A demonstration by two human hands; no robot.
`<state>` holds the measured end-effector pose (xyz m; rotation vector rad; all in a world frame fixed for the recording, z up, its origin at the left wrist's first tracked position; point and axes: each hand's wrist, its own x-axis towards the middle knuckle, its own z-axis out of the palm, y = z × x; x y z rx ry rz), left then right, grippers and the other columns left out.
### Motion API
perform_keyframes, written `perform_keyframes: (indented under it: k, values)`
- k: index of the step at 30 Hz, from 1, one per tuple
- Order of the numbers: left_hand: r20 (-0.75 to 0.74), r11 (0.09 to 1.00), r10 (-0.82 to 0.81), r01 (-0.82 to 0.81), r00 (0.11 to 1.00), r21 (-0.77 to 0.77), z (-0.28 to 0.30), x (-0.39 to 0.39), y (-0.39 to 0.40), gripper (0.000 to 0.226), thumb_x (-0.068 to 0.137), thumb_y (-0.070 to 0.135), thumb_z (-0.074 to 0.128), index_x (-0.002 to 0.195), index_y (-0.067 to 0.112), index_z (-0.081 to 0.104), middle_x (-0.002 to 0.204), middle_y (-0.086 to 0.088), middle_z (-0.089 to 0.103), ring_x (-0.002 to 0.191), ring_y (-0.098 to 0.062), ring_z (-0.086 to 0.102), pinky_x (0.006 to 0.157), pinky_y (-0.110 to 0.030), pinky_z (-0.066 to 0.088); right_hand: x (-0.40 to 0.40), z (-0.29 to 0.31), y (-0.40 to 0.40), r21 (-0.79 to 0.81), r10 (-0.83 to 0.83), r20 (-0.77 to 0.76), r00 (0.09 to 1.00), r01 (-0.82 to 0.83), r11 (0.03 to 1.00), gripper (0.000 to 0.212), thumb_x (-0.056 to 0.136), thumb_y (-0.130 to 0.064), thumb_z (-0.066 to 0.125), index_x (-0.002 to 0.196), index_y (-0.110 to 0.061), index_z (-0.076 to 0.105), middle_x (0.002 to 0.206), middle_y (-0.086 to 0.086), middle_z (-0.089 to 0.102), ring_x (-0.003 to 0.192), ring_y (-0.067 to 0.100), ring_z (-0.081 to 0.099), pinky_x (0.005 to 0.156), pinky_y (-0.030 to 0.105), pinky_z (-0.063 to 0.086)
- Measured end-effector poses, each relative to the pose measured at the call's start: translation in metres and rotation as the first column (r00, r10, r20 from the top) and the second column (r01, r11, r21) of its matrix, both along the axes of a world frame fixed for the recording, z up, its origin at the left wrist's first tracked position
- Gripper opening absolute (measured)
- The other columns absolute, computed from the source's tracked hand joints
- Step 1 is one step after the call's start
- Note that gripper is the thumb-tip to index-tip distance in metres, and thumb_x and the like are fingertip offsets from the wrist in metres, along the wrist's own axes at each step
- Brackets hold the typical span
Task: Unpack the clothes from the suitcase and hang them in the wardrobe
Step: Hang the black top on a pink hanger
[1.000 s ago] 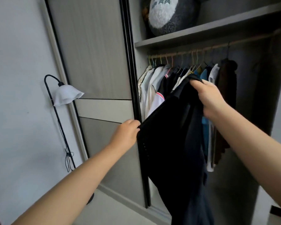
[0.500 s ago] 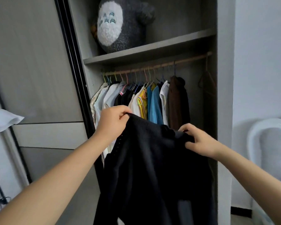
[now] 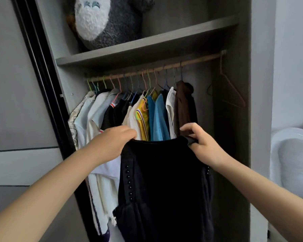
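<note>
I hold a black garment (image 3: 164, 186) spread out in front of the open wardrobe (image 3: 259, 84); small beads run down both its sides. My left hand (image 3: 115, 140) grips its top left corner. My right hand (image 3: 199, 142) pinches its top right corner. Behind it, several shirts (image 3: 152, 117) in white, yellow, blue and brown hang on coloured hangers from a wooden rail (image 3: 196, 61). An empty pink hanger (image 3: 229, 89) hangs at the rail's right end. The suitcase is not in view.
A grey and white plush toy (image 3: 101, 21) sits on the shelf (image 3: 147, 49) above the rail. The sliding door (image 3: 16, 102) stands to the left. A white chair (image 3: 294, 159) is at the right, past the wardrobe's side wall.
My view has swung right and closer to the wardrobe. Both hands have drawn the black garment out flat and level at its top edge; the lamp at the left has left the view.
</note>
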<state>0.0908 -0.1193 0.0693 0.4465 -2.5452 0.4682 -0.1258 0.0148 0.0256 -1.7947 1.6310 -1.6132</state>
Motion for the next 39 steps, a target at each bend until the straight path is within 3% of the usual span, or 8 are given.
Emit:
perform_keyframes:
  k: [4,12,16,19,26,28,32,39]
  values:
    - [-0.037,0.994,-0.092,0.093,0.995,0.048,-0.021,-0.004,-0.057,0.041,0.072,0.001,0.054,0.103,0.025,0.043,0.092,-0.009,0.06,0.082,-0.02,0.059,0.076,-0.025,0.042,0.002,0.037,-0.032,0.051,0.18,0.024,0.983,-0.181,0.982,0.056,0.088,0.014,0.036,0.099,-0.038,0.052,0.074,-0.006,0.055,0.049,0.006,0.044,0.044,0.012,0.034]
    - [-0.112,0.942,-0.32,0.303,0.941,-0.145,-0.047,-0.049,-0.107,0.032,0.076,-0.004,0.052,0.103,0.013,0.046,0.093,0.002,0.038,0.076,-0.011,0.043,0.071,-0.021,0.04,-0.03,0.051,-0.089,0.057,-0.024,0.099,0.995,0.018,0.998,0.054,0.092,0.006,0.039,0.077,-0.035,0.069,0.086,0.016,0.065,0.077,0.026,0.05,0.069,0.037,0.037]
    - [-0.119,0.989,-0.146,0.15,0.982,0.018,-0.05,-0.074,-0.108,0.015,0.094,0.03,0.036,0.104,0.025,0.046,0.093,0.007,0.042,0.079,-0.01,0.043,0.063,-0.02,0.035,-0.062,0.051,-0.1,0.164,0.005,0.066,0.998,-0.015,0.986,0.058,0.09,0.012,0.037,0.077,-0.033,0.071,0.085,-0.001,0.069,0.065,0.006,0.066,0.06,0.013,0.051]
    - [-0.063,0.99,-0.128,0.131,0.99,0.049,-0.049,-0.093,-0.109,0.04,0.083,0.06,0.034,0.091,0.021,0.043,0.08,0.005,0.04,0.064,-0.006,0.036,0.055,-0.021,0.028,-0.082,0.047,-0.107,0.188,0.026,0.105,0.994,-0.045,0.981,0.061,0.089,0.014,0.036,0.074,-0.033,0.073,0.075,-0.009,0.071,0.066,0.0,0.067,0.058,0.009,0.05]
    - [0.022,0.963,-0.1,0.091,0.995,0.254,-0.054,-0.123,-0.123,0.042,0.079,-0.007,0.057,0.105,0.02,0.037,0.085,-0.009,0.05,0.061,-0.019,0.048,0.044,-0.029,0.031,-0.1,0.037,-0.128,0.12,0.017,0.228,0.974,-0.045,0.992,0.051,0.09,0.012,0.035,0.078,-0.024,0.069,0.08,0.002,0.066,0.063,0.005,0.064,0.057,0.013,0.05]
    - [0.077,0.927,-0.019,-0.011,0.997,0.376,-0.058,-0.134,-0.121,0.043,0.088,-0.004,0.045,0.121,0.021,0.033,0.104,-0.012,0.055,0.085,-0.024,0.057,0.066,-0.035,0.045,-0.103,0.034,-0.132,0.097,0.006,0.25,0.968,-0.031,0.995,0.048,0.091,0.009,0.035,0.077,-0.023,0.067,0.081,0.003,0.065,0.069,0.011,0.063,0.062,0.017,0.051]
    - [0.126,0.921,-0.059,0.006,0.99,0.389,-0.069,-0.153,-0.112,0.043,0.087,-0.006,0.036,0.114,0.027,0.03,0.064,-0.003,0.038,0.057,-0.014,0.036,0.054,-0.029,0.027,-0.109,0.03,-0.136,0.067,-0.011,0.294,0.956,-0.009,0.998,0.044,0.092,0.007,0.035,0.078,-0.021,0.066,0.086,0.006,0.063,0.081,0.02,0.06,0.075,0.028,0.05]
    - [-0.084,0.421,-0.235,0.18,0.968,0.889,-0.07,-0.174,-0.112,0.035,0.072,-0.005,0.043,0.093,0.024,0.042,0.084,-0.006,0.054,0.076,-0.012,0.051,0.067,-0.026,0.041,-0.128,0.03,-0.129,0.067,-0.022,0.329,0.944,0.0,0.998,0.043,0.092,0.006,0.036,0.079,-0.022,0.066,0.082,0.002,0.061,0.075,0.016,0.059,0.056,0.014,0.051]
